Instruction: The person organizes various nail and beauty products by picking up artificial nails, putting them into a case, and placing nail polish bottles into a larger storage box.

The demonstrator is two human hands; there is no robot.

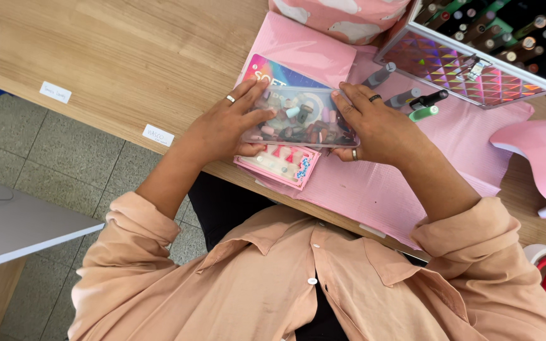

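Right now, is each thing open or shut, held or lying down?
clear box: held up, looks shut, full of small coloured pieces.
left hand: fingers grip the box's left end.
right hand: fingers grip its right end.
shiny case: open, bottles inside.
pink tray: lying under the box.

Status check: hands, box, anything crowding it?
Left hand and right hand grip clear plastic box by its ends. Pink case beneath. Bottles close right.
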